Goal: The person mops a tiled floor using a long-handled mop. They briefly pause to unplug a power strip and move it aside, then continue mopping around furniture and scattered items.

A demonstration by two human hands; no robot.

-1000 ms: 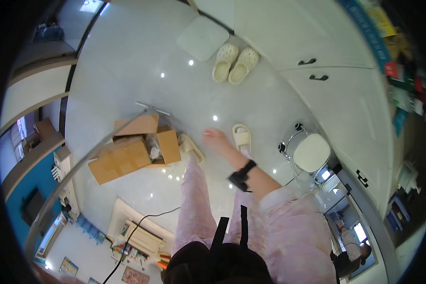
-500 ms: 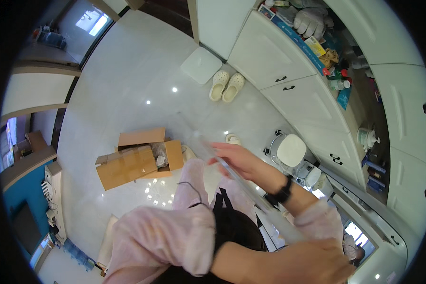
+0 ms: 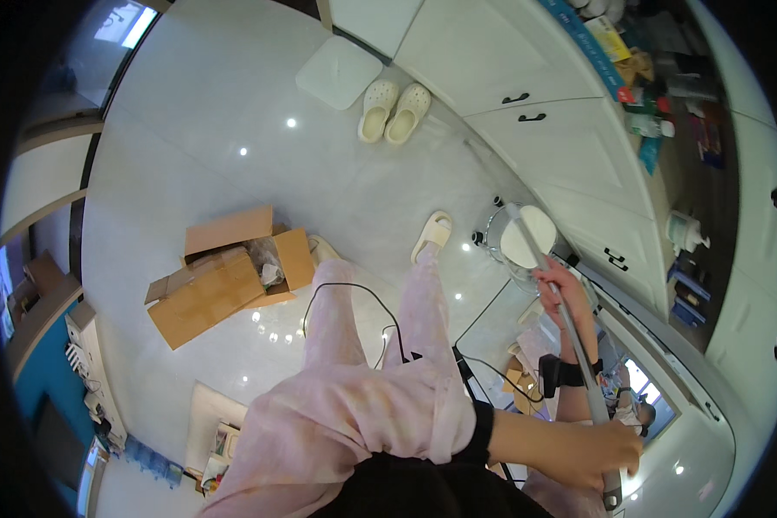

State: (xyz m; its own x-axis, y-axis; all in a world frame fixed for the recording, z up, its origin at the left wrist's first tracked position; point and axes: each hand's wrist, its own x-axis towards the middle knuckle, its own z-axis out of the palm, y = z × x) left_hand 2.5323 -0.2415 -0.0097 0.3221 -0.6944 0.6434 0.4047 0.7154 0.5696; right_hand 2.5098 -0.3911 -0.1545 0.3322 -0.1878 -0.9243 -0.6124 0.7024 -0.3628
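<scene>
A long grey pole (image 3: 578, 345) slants up and away on my right side. Its far end is blurred near the white cabinet fronts, so I cannot make out what kind of tool it is. My right hand (image 3: 559, 289), with a black watch on its wrist, is closed round the pole's middle. My left arm reaches across my body. My left hand (image 3: 600, 453) is closed round the pole near its lower end, its knuckles facing up. The pole passes over the edge of a round stool with a white seat (image 3: 527, 240).
An open cardboard box (image 3: 207, 289) lies on the shiny floor to the left. Cream clogs (image 3: 393, 112) and a white square board (image 3: 338, 72) are ahead. White cabinets (image 3: 570, 155) line the right. A black cable (image 3: 358, 287) loops over my legs.
Both hands and the pole have swung to the right, and the pole stands steeper. My view has shifted; the stool now sits beside the pole. My right slipper has come into fuller view.
</scene>
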